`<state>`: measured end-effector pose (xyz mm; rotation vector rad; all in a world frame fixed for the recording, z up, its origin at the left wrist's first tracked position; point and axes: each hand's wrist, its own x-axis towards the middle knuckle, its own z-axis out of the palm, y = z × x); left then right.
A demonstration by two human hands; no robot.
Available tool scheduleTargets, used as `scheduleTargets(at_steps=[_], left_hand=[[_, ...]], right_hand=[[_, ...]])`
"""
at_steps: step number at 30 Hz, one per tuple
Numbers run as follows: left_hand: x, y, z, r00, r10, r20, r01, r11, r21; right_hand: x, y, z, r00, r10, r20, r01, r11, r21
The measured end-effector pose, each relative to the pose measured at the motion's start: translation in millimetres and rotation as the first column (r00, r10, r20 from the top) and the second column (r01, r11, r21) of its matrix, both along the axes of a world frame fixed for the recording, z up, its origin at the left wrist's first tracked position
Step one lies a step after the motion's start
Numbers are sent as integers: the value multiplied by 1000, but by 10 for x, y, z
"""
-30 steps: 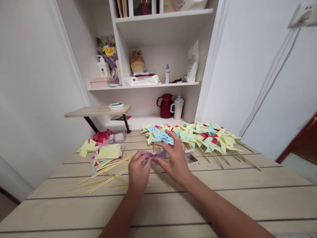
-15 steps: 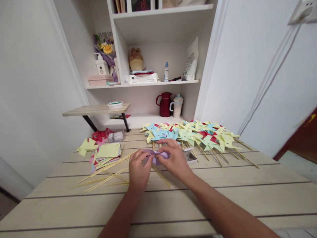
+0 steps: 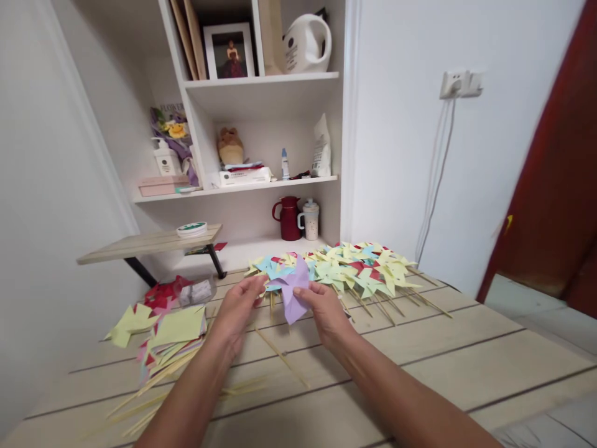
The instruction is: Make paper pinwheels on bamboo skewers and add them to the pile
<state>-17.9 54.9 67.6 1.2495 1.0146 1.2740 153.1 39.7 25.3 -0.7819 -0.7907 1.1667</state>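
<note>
My right hand (image 3: 327,312): pinches a purple paper pinwheel (image 3: 291,305), thumb near its middle
My left hand (image 3: 237,310): just beside its left tip, contact unclear
Pinwheel heap (image 3: 369,283): beyond both, on the surface (image 3: 396,367)

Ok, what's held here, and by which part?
The right hand pinches the purple paper pinwheel near its centre; whether the left hand grips it is unclear.

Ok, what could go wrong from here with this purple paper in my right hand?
Your right hand has its thumb near the middle of the purple paper, so folds might spring open if it slips. Your left forearm is right beside loose sticks and could sweep them aside. The pinwheels lie close behind; a stray finger might bend one.
</note>
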Motion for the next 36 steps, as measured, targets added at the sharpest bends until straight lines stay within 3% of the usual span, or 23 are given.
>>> scheduleTargets(at_steps=[3,6,10,17,22,36], left_hand=[[101,4,-215,997,-72,-22,72,997,3],[174,-27,-466,972,-210,106,212,977,-5],[258,-68,-630,967,-190,168,194,981,-9],[289,-125,-592,947,-166,275,164,986,31],[283,-111,-621,971,-111,213,107,994,31],[298,-166,-621,957,-56,284,71,997,-42]], right_hand=[[6,13,-4,999,-34,-6,35,999,22],[-7,5,-8,999,-42,1,42,999,28],[-46,-21,-3,999,-3,34,3,1000,13],[-72,-27,-20,996,-31,82,31,1000,1],[-115,-54,-51,989,7,146,-7,1000,0],[-162,-36,-151,993,80,86,-75,995,-64]])
